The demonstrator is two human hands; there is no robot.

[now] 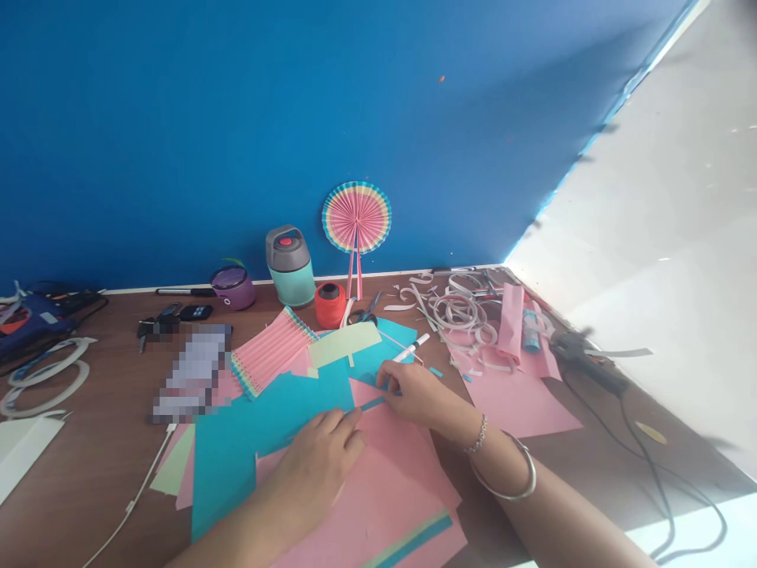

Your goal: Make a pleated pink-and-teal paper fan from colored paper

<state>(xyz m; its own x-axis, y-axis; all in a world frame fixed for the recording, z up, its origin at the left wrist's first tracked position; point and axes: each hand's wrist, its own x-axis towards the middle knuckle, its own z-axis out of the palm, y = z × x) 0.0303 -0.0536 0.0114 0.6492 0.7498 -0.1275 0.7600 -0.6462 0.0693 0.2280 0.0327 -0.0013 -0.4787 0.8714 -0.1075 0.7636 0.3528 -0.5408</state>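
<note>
A pink paper sheet (390,465) lies in front of me, with a narrow blue paper strip (372,404) along its far edge. My left hand (325,454) rests flat on the sheet, fingertips at the strip's left end. At the right end, my right hand (408,390) has its fingers curled and pinched on the strip; the fingertips are partly hidden. Green and blue bands (414,540) run along the sheet's near edge. Under it spreads a larger blue sheet (236,465). A white pen (411,347) lies just beyond my right hand.
A pleated pink paper piece (275,351) and a phone (195,371) lie left. Behind stand a round paper fan (356,217), a turquoise flask (292,276), a red thread spool (330,305) and a purple cup (233,288). Curled white strips (458,304) and a glue gun (591,363) lie right.
</note>
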